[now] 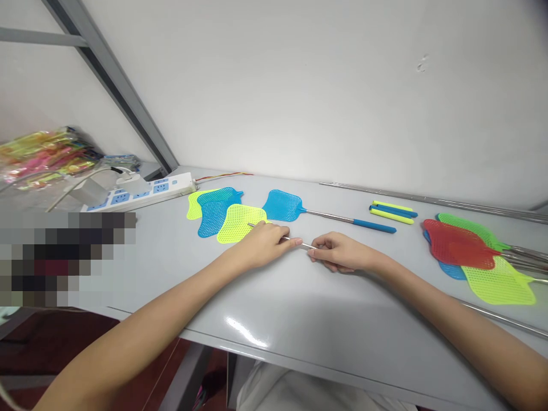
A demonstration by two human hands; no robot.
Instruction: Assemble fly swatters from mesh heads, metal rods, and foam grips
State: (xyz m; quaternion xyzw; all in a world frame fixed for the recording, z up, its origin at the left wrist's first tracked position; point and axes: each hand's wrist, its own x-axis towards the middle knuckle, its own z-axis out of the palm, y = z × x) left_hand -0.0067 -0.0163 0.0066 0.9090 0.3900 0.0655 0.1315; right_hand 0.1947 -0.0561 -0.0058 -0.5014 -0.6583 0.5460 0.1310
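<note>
Left hand (266, 244) and right hand (338, 251) clasp a rod (305, 245); one blue swatter (329, 216) looks complete, loose heads (214, 217), handles (391, 216) unjoined.

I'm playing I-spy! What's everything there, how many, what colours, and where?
Wall: one, white, back
Frame: one, grey, left
Table: one, grey, centre
Packets: several, multicoloured, left
Power strip: one, white, left
Cables: several, multicoloured, left
Loose heads: three, yellow and blue, left
Complete swatter: one, blue, centre
Handles: several, yellow and blue, right
Piled swatters: four, red, green, blue, yellow, right
Long rods: several, silver, right
Held rod: one, silver, centre
Left hand: one, bare, centre
Right hand: one, bare, centre
</note>
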